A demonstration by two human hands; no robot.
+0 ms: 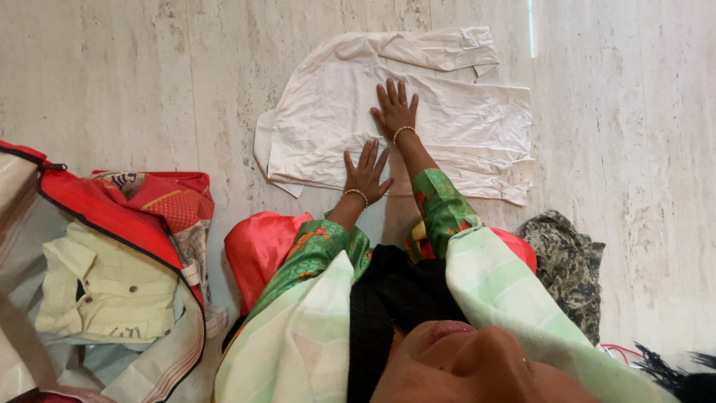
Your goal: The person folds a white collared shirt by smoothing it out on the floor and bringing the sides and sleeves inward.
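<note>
A pale, veined stone floor [112,75] is seen from above, lit by a bright streak near the top right. A cream shirt [447,123] is spread flat on it, one sleeve folded across the top. The left hand [365,174] is pressed on the shirt's lower edge and the right hand [395,112] on its middle, fingers [391,91] splayed flat and nothing gripped. A red-edged open bag [112,224] with a pale yellow shirt [104,287] in it lies at the left. A dark patterned garment [567,261], possibly camouflage, is heaped on the right.
</note>
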